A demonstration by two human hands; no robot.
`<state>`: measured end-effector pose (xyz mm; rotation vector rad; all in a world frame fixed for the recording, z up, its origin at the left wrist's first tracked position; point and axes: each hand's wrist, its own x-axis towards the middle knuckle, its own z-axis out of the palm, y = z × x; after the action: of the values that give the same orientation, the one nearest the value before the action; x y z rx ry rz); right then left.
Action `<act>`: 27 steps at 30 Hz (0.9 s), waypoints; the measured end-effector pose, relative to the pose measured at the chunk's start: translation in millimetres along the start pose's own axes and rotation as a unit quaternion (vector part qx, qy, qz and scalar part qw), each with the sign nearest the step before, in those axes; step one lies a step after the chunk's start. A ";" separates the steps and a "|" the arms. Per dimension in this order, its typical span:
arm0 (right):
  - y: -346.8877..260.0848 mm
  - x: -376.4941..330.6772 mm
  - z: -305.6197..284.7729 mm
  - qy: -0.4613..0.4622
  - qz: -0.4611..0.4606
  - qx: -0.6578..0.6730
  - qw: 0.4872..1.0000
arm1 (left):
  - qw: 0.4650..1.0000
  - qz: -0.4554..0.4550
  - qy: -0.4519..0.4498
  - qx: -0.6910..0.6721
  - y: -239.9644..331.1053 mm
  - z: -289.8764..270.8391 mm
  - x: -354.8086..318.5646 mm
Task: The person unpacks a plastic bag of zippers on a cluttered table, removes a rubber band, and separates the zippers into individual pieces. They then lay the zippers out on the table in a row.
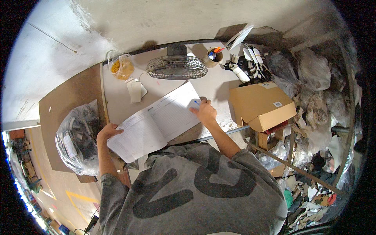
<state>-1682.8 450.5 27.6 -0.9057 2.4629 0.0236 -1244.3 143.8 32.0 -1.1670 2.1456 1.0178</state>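
An open ledger book (pixel 156 121) with ruled white pages lies on the pale desk (pixel 211 84) in front of me. My left hand (pixel 108 131) rests on the book's left edge, fingers curled over the page. My right hand (pixel 203 111) sits at the right edge of the right page and grips a blue pen (pixel 196 102) with its tip on the paper.
A small desk fan (pixel 176 66) stands at the back, with a pen cup (pixel 213 57), a yellow bag (pixel 121 66) and a white device (pixel 135 90) nearby. A cardboard box (pixel 261 105) sits right. A clear bag of parts (pixel 78 137) lies left. Plastic bags and scraps (pixel 313 102) pile at right.
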 end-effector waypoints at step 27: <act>-12.2 145.7 -10.6 0.271 -0.140 0.180 0.935 | 0.935 0.081 0.297 0.178 177.7 170.6 -1.7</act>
<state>-1774.4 351.4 -29.8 -1.2013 2.6490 -0.8547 -1384.0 343.7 -2.5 -1.2329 2.7813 0.3127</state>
